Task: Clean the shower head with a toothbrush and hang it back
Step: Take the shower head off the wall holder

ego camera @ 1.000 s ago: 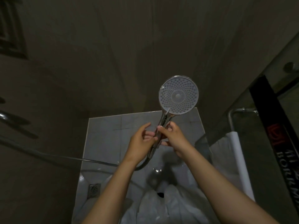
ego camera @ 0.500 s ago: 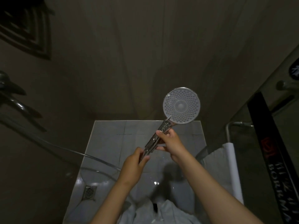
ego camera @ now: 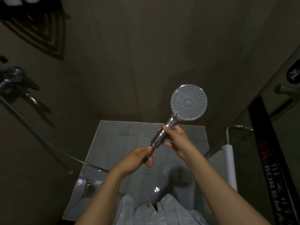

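Note:
A round shower head (ego camera: 189, 102) with a white dotted face and a chrome handle points up toward me in the middle of the view. My right hand (ego camera: 177, 140) grips the upper handle just below the head. My left hand (ego camera: 139, 157) grips the lower end of the handle, where the hose (ego camera: 48, 143) joins. The hose runs left to the chrome tap fitting (ego camera: 14, 80) on the left wall. No toothbrush is in view.
Grey floor tiles (ego camera: 113, 143) lie below, with a drain grate (ego camera: 89, 190) at the lower left. A wire rack (ego camera: 40, 30) hangs on the upper left wall. A white towel (ego camera: 228, 166) and a black banner (ego camera: 267, 151) hang by the glass at right.
My left hand slid down the handle from beside my right hand to the lower end. The camera tilted up, so the shower head sits lower in view.

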